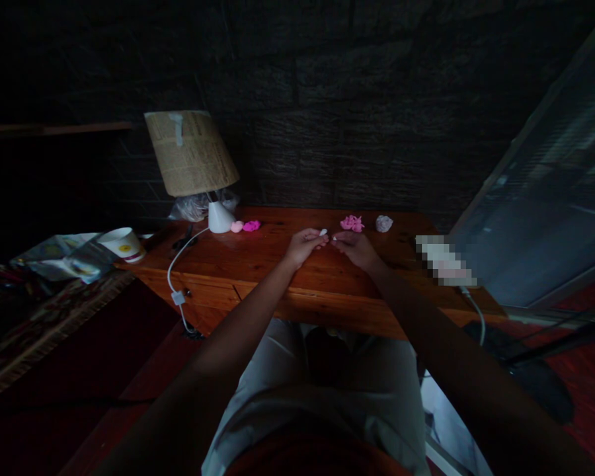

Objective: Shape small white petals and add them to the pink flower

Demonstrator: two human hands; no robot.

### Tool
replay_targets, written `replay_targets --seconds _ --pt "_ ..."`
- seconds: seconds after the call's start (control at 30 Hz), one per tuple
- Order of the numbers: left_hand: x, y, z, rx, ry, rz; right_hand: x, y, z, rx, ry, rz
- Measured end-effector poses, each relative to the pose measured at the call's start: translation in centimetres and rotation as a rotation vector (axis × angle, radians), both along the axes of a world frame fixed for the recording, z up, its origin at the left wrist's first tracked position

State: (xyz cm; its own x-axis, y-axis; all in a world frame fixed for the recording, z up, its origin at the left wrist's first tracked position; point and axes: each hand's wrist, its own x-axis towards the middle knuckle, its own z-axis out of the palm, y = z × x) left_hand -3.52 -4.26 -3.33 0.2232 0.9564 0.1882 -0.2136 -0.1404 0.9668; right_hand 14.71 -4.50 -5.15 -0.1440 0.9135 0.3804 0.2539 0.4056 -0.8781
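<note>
Above the wooden desk (277, 264), my left hand (303, 246) is closed in a pinch on a small white piece (323, 232) that looks soft. Close beside it, my right hand (356, 248) pinches a smaller white bit (334, 238) at its fingertips. A narrow gap separates the two hands. Just behind the right hand lies a ruffled pink lump (352, 223), and to its right a crumpled pale lump (384, 223). A bright pink lump (251, 226) and a light pink ball (237, 227) lie at the left, by the lamp.
A lamp (191, 155) with a paper-like shade stands at the back left, its white cord (170, 268) hanging over the front edge. Left of it is a paper cup (122, 244). A blurred-out object (446, 261) with a cable lies at the right. A dark wall rises behind.
</note>
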Motion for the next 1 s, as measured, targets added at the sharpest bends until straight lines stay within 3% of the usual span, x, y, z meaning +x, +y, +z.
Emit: replay_targets --seconds 1.0 --pt "-0.2 0.1 -0.2 0.009 0.008 -0.02 -0.1 -1.5 1.7 0.137 -0.218 0.083"
